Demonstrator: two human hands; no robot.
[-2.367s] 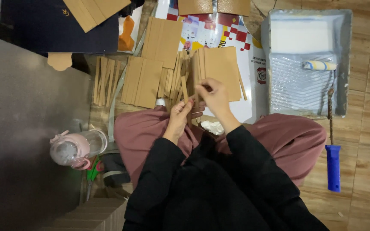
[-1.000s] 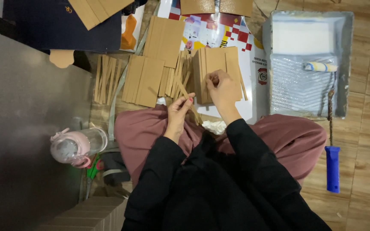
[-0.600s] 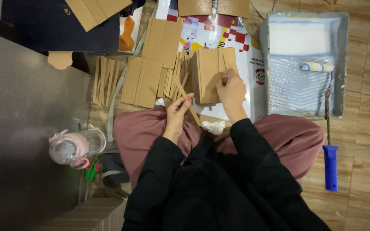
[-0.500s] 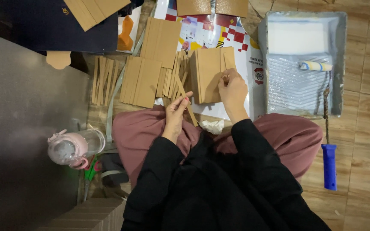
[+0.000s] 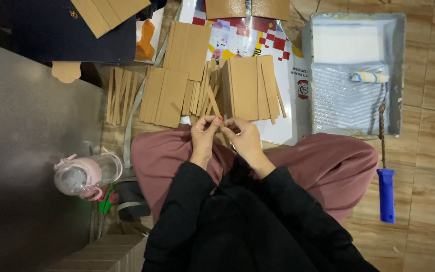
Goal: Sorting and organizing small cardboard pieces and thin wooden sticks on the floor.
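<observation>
Cardboard strip [image 5: 214, 103] is pinched at its near end between left hand [image 5: 203, 135] and right hand [image 5: 243, 137], fingertips together, angled up over cardboard stacks [image 5: 247, 88] just beyond them.

Your wood floor [image 5: 429, 151] carries cardboard pieces [image 5: 164, 95], a paint tray [image 5: 353, 70], printed paper [image 5: 288, 116] and a pink bottle [image 5: 84, 174].

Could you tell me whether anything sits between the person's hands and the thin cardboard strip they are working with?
Nothing visible does. The left hand and the right hand both pinch the thin cardboard strip directly with their fingertips, above the lap. The strip's far end reaches over the pile of cut strips on the floor.
</observation>
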